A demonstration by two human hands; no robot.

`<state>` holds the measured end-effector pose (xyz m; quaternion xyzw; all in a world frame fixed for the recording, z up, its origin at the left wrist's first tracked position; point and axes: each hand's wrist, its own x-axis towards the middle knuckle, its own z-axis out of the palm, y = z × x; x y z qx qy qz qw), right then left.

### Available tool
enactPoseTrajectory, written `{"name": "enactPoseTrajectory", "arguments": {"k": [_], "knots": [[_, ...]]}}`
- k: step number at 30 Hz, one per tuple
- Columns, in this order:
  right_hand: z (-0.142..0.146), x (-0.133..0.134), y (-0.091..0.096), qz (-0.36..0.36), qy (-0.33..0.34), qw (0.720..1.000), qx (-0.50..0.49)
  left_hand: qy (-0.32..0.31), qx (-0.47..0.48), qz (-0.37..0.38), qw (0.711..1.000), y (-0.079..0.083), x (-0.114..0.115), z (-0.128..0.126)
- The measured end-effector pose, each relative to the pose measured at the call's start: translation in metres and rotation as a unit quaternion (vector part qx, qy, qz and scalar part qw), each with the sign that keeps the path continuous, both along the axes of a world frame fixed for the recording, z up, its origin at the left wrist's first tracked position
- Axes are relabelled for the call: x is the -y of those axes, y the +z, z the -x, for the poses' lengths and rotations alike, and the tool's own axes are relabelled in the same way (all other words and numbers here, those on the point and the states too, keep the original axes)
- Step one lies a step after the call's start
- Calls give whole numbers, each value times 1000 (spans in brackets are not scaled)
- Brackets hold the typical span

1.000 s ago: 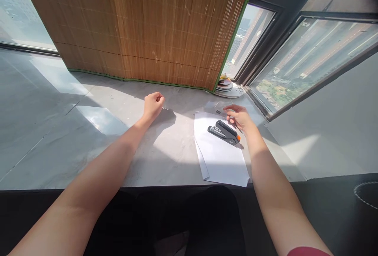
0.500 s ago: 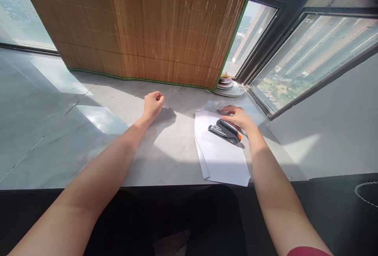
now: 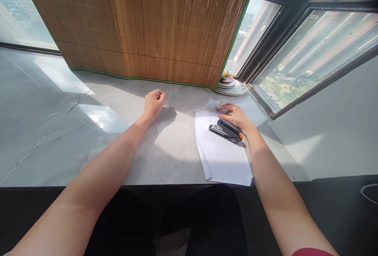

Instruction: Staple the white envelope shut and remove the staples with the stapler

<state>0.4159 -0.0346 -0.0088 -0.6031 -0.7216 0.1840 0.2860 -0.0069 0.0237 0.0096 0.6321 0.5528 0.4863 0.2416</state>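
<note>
My left hand (image 3: 154, 103) is curled into a fist and rests on the grey counter, with nothing visible in it. Over the top of the white paper sheets (image 3: 226, 161) is my right hand (image 3: 234, 115), its fingertips pinched on a small grey strip (image 3: 217, 108) too small to name for certain. A black stapler (image 3: 226, 130) with an orange end lies on the paper just below that hand, its upper arm lifted from the base. Clear plastic (image 3: 211, 104) lies flat by the fingertips. One corner of the paper is folded over at the lower left.
A bamboo blind (image 3: 153, 27) with a green border hangs down to the back of the counter (image 3: 100, 157). Stacked plates (image 3: 230, 86) stand in the corner by the window (image 3: 313, 59). The counter's front edge runs just before my legs.
My right hand has shifted slightly left and up, and the small grey strip has moved with its fingertips. My left fist stays in place. The view has tilted slightly.
</note>
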Motion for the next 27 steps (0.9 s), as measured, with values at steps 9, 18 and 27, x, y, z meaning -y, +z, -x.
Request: {"name": "enactPoseTrajectory", "arguments": {"k": [9, 18, 27], "knots": [[19, 0, -1, -29, -39, 999, 25, -9, 6, 21, 1000, -1, 0, 0], [44, -2, -8, -70, -78, 984, 143, -9, -26, -6, 1000, -5, -3, 1], [50, 0, -6, -68, -79, 984, 147, -12, -95, 1, 995, 12, 35, 9]]}}
